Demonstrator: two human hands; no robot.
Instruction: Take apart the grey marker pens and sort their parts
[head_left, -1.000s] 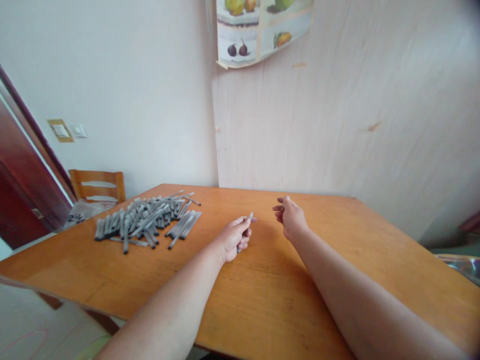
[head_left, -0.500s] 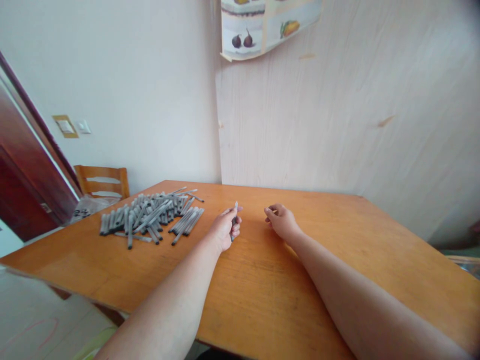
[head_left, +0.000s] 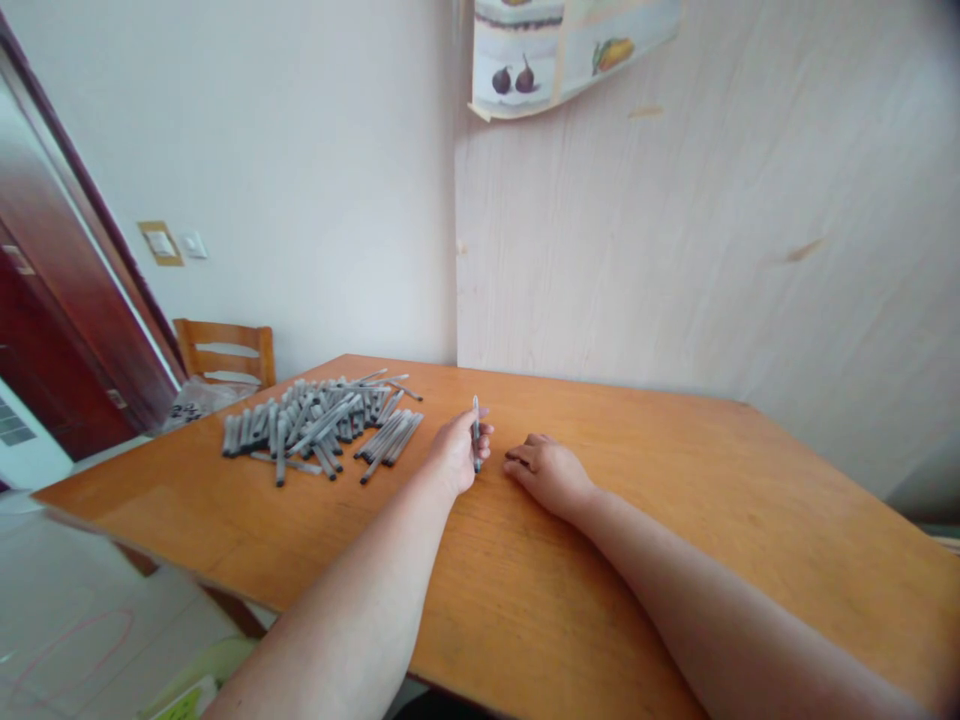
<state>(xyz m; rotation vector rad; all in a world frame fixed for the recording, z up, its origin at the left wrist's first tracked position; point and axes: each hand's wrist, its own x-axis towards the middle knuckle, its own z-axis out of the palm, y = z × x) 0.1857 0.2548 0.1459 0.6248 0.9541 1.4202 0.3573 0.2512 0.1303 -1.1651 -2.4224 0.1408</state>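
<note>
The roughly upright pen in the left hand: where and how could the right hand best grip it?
Probably a pinch on the pen at its upper end, coming from the right: it stands roughly upright, that tip pokes above the left hand, and the right hand is on that side.

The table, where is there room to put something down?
The table is bare from the right forearm to its right edge, and between that arm and the left forearm. It's crowded on the left, where the big pen pile and smaller pen group lie.
</note>
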